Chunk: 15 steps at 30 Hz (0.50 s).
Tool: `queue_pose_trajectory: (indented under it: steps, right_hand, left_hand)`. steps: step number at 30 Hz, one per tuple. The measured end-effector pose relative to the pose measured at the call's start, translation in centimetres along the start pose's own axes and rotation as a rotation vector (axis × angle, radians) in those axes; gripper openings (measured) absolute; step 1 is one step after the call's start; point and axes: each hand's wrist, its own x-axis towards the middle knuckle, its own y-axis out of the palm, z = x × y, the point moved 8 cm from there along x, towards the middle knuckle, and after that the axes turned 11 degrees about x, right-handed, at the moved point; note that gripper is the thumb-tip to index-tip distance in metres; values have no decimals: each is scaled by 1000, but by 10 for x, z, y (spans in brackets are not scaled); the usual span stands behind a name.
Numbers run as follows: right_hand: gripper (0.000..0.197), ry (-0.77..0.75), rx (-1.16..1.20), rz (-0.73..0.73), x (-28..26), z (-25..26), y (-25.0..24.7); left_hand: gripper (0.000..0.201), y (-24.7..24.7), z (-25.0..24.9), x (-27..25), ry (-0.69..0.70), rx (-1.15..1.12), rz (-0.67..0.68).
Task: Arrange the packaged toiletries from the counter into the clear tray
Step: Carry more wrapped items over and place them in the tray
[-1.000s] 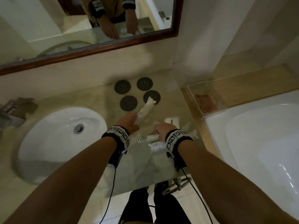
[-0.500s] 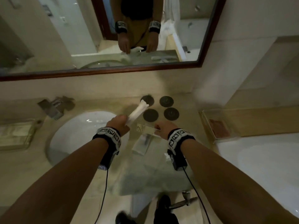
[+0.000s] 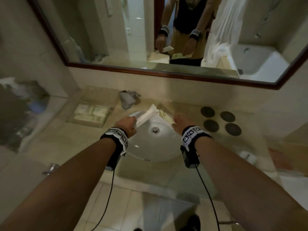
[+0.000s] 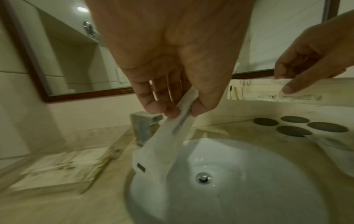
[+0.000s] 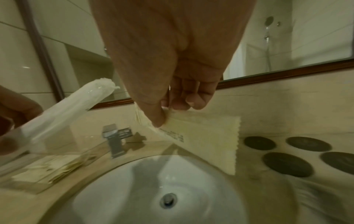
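My left hand [image 3: 129, 125] pinches a long white packet [image 3: 146, 116] between thumb and fingers, held over the sink; the left wrist view shows the white packet [image 4: 168, 141] hanging from the left hand [image 4: 180, 112]. My right hand [image 3: 180, 120] pinches a flat cream sachet [image 3: 165, 116] by its edge; the right wrist view shows the right hand [image 5: 168, 115] on the cream sachet [image 5: 206, 141]. The clear tray [image 3: 90, 114] lies on the counter left of the sink, with several pale packets inside.
A white sink [image 3: 155, 142] sits below both hands, with a grey tap [image 3: 127, 99] behind it. Several dark round coasters [image 3: 220, 120] lie on the counter to the right. A framed mirror [image 3: 166, 39] spans the wall. Bathtub edge at far right.
Both hands have lifted their packets off the right counter and carried them left, over the sink. The view swung left, bringing the clear tray into sight.
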Motion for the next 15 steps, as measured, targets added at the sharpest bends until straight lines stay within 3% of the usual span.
queue_pose_trajectory:
  steps: [8, 15]
  right_hand:
    - [27, -209, -74, 68, 9, 153, 70]
    - [15, -338, -168, 187, 36, 253, 129]
  left_hand:
    - [39, 34, 162, -65, -215, -45, 30]
    - [30, 70, 256, -105, -394, -129, 67]
